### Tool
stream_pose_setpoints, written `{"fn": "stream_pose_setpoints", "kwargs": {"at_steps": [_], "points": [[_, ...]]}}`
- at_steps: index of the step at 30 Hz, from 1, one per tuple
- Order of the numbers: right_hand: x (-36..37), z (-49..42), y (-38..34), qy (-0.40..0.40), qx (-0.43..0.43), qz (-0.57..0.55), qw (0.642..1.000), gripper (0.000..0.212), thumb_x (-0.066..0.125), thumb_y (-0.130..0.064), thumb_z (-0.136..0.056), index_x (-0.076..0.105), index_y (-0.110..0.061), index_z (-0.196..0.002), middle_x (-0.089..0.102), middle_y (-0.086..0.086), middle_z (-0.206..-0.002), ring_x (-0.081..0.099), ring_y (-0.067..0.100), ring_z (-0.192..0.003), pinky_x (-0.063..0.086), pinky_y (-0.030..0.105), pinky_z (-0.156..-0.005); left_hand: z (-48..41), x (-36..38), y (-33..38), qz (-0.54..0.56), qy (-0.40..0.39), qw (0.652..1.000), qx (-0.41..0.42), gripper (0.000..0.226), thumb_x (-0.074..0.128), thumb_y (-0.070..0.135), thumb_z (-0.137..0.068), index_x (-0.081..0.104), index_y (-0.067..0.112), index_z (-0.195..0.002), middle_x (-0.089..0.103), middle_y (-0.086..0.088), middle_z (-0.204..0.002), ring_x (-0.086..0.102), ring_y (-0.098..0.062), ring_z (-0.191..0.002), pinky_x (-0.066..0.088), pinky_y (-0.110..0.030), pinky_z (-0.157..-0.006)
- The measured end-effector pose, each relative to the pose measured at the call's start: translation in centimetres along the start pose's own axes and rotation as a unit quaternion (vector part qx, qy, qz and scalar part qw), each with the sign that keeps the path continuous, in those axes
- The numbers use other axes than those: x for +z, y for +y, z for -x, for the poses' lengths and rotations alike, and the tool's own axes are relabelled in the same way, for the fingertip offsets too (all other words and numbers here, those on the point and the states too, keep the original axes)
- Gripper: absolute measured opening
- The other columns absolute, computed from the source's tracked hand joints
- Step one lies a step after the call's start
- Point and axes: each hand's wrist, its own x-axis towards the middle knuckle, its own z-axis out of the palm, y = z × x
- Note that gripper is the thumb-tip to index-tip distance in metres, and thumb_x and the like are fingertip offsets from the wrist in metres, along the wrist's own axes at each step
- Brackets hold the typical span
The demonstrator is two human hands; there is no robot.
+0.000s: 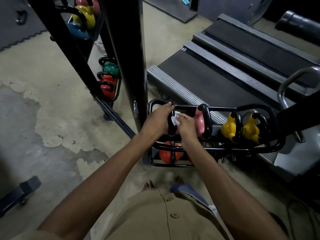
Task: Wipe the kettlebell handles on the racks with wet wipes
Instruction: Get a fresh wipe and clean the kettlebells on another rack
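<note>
Fingers (168, 105) of the left hand (156, 121) are curled over the black handle (171, 126) of the leftmost kettlebell on the upper shelf of the black rack (190, 108), and this kettlebell is almost fully covered by the hand; only the handle and a small pink part below it are seen. A crumpled white wipe (175, 118) is pinched in the closed fingers of the right hand (187, 124) and is pressed against the same handle. How far the wipe goes around the handle cannot be told, because the two hands hide it.

Just to the right, a pink kettlebell (200, 122) with a black handle is seen, and further right two yellow kettlebells (229, 128) stand side by side. On the lower shelf a red kettlebell (167, 153) is seen behind the rack bars; a second red one beside it is mostly hidden by the right forearm.

A mirror (72, 49) with a black frame stands at the left, and coloured kettlebells are reflected in it. A treadmill (225, 66) lies behind the rack and is cut off at the right edge. Bare toes are seen on the floor (43, 118) below, blurred.
</note>
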Motion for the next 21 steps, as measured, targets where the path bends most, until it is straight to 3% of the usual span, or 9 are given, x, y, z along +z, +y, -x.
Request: {"fn": "stream_pose_setpoints", "kwargs": {"at_steps": [3,5,7,9,11,13,14,16,21], "points": [[-1.1,1.8,2.8,0.021,-0.172,0.131,0.976,0.019,0.059,-0.013,-0.100,0.073,-0.018,-0.110,0.075,-0.002,-0.107,0.070,0.017,-0.105,0.055,0.035,-0.093,-1.2,-0.1,-0.3,-0.059,-0.019,0.998,0.031,0.047,0.059,0.030,-0.096,0.062,0.012,-0.139,0.060,-0.014,-0.145,0.059,-0.032,-0.131,0.050,-0.042,-0.104],[-1.6,2.5,4.0,0.043,-0.306,0.220,0.925,0.018,0.063,-0.006,-0.098,0.072,-0.012,-0.112,0.069,0.001,-0.114,0.064,0.014,-0.109,0.052,0.030,-0.094,-2.3,-0.4,-0.3,-0.075,-0.047,0.996,0.027,0.037,0.063,0.025,-0.095,0.069,0.009,-0.128,0.068,-0.015,-0.132,0.065,-0.032,-0.122,0.053,-0.040,-0.099],[-1.9,2.2,4.4,0.006,-0.447,0.335,0.829,0.014,0.064,0.001,-0.095,0.073,-0.005,-0.105,0.066,0.009,-0.118,0.059,0.021,-0.114,0.049,0.029,-0.097,-3.3,-0.9,-0.2,-0.111,-0.049,0.993,-0.002,0.029,0.064,0.020,-0.094,0.074,0.012,-0.120,0.072,-0.012,-0.123,0.067,-0.031,-0.116,0.053,-0.040,-0.100],[-2.2,0.7,4.3,-0.060,-0.536,0.465,0.702,0.014,0.068,-0.006,-0.095,0.075,-0.003,-0.108,0.068,0.012,-0.122,0.056,0.030,-0.121,0.049,0.038,-0.102,-3.5,-1.7,0.8,-0.107,-0.064,0.992,-0.020,0.025,0.059,0.016,-0.095,0.075,0.014,-0.114,0.074,-0.012,-0.111,0.070,-0.032,-0.104,0.056,-0.039,-0.091],[-2.8,-0.6,4.0,-0.106,-0.565,0.569,0.588,0.026,0.068,-0.014,-0.093,0.074,-0.006,-0.117,0.067,0.011,-0.128,0.050,0.032,-0.131,0.040,0.045,-0.112,-3.5,-2.5,1.9,-0.108,-0.052,0.992,-0.038,0.026,0.060,0.014,-0.095,0.077,0.017,-0.114,0.075,-0.009,-0.104,0.071,-0.030,-0.096,0.056,-0.035,-0.084],[-3.7,-0.9,3.9,-0.128,-0.574,0.616,0.524,0.036,0.066,-0.016,-0.093,0.069,-0.005,-0.127,0.064,0.011,-0.133,0.047,0.032,-0.133,0.031,0.044,-0.117,-3.5,-2.8,2.5,-0.114,-0.048,0.991,-0.055,0.025,0.063,0.016,-0.095,0.077,0.020,-0.115,0.076,-0.007,-0.103,0.072,-0.029,-0.098,0.056,-0.034,-0.084],[-4.3,-0.7,3.9,-0.132,-0.579,0.617,0.516,0.039,0.065,-0.015,-0.093,0.067,-0.004,-0.131,0.063,0.011,-0.134,0.047,0.031,-0.131,0.032,0.042,-0.116,-3.4,-2.7,2.6,-0.114,-0.048,0.991,-0.060,0.024,0.065,0.016,-0.095,0.076,0.021,-0.116,0.075,-0.008,-0.105,0.071,-0.029,-0.100,0.056,-0.034,-0.085],[-5.3,-0.2,4.0,-0.127,-0.578,0.581,0.560,0.036,0.067,-0.009,-0.091,0.069,-0.003,-0.127,0.063,0.011,-0.130,0.051,0.028,-0.122,0.043,0.041,-0.107,-3.2,-2.6,2.6,-0.111,-0.046,0.991,-0.060,0.025,0.069,0.017,-0.093,0.075,0.020,-0.118,0.072,-0.008,-0.113,0.069,-0.030,-0.105,0.054,-0.035,-0.086],[-4.7,1.1,4.2,-0.024,-0.448,0.359,0.819,0.015,0.066,0.007,-0.091,0.070,-0.006,-0.097,0.062,0.004,-0.110,0.059,0.019,-0.102,0.052,0.029,-0.086,-3.1,-2.8,2.3,-0.102,-0.047,0.993,-0.042,0.030,0.078,0.022,-0.090,0.073,0.015,-0.118,0.063,-0.005,-0.121,0.064,-0.028,-0.111,0.048,-0.033,-0.086]]}}
